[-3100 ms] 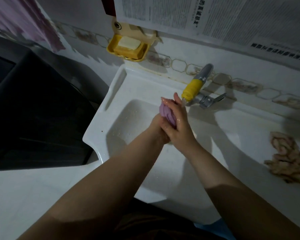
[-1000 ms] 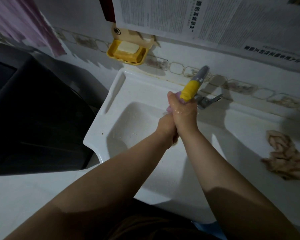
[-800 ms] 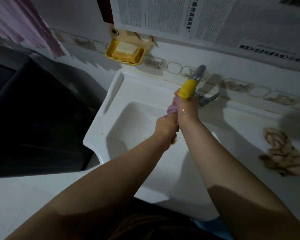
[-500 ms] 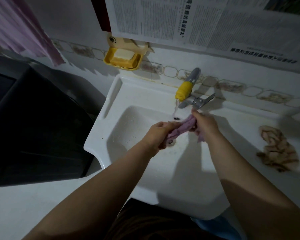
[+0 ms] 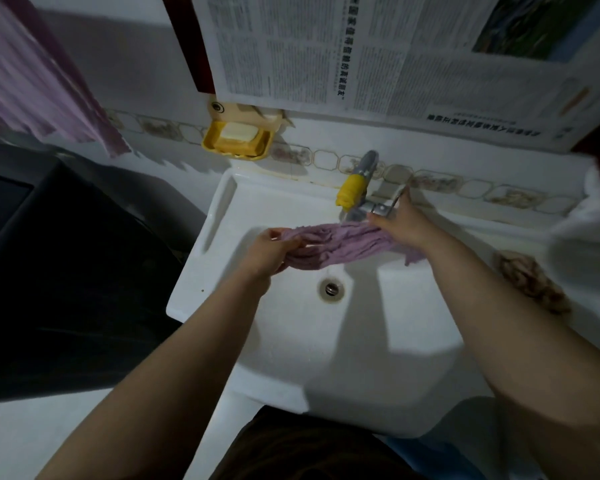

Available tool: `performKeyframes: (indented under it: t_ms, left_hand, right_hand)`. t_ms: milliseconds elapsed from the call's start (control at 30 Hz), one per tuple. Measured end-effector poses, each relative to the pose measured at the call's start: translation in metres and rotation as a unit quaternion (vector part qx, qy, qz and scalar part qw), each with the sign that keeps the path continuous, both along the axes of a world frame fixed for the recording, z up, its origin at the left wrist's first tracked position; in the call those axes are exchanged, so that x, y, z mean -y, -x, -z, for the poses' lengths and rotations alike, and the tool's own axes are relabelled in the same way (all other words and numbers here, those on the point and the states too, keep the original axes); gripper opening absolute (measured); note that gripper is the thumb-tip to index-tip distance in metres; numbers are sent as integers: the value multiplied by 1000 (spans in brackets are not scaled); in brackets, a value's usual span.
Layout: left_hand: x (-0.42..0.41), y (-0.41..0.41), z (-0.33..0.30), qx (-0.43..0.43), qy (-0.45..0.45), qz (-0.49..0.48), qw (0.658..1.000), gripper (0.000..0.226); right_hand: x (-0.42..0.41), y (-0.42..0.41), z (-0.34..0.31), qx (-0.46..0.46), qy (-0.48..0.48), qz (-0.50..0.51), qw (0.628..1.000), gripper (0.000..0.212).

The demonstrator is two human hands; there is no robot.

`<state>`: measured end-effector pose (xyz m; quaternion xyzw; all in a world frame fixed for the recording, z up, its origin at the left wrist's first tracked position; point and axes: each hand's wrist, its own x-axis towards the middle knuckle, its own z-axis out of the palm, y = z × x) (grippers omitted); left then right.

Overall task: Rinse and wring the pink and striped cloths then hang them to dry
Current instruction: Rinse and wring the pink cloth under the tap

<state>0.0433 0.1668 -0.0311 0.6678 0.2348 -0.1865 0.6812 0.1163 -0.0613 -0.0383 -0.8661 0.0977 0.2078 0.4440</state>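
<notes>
The pink cloth (image 5: 340,245) is stretched sideways over the white sink (image 5: 222,216), just below the tap with the yellow spout (image 5: 352,190). My left hand (image 5: 272,252) grips its left end. My right hand (image 5: 400,223) holds its right end close to the tap's metal handle (image 5: 383,207). A thin stream of water falls toward the drain (image 5: 331,289). A crumpled brownish cloth (image 5: 530,280) lies on the counter at the right; I cannot make out stripes on it.
A yellow soap dish (image 5: 238,140) with a bar hangs on the wall above the sink's left corner. Newspaper (image 5: 378,53) covers the wall. A pink striped curtain (image 5: 32,77) hangs at the upper left. A dark appliance (image 5: 56,271) stands left of the sink.
The cloth was bunched tight between both hands under the spout. My hands have moved apart and the cloth is now spread wide between them, with the drain uncovered.
</notes>
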Motion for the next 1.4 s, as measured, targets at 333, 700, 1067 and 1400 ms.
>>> performKeyframes:
  t_ms: [333, 700, 1067, 1400]
  left_hand:
    - [-26, -39, -63, 166, -346, 259, 886, 40]
    - [-77, -32, -13, 45, -478, 436, 761, 33]
    - [-12, 18, 8, 88, 28, 475, 875, 78]
    - [-20, 19, 13, 87, 18, 378, 922, 33]
  right_hand:
    - [-2, 99, -6, -64, 44, -165, 983, 39]
    - [-25, 89, -73, -83, -73, -198, 974, 33]
    - [-69, 68, -121, -191, -142, -248, 939, 6]
    - [-16, 29, -125, -238, 105, -302, 917, 13]
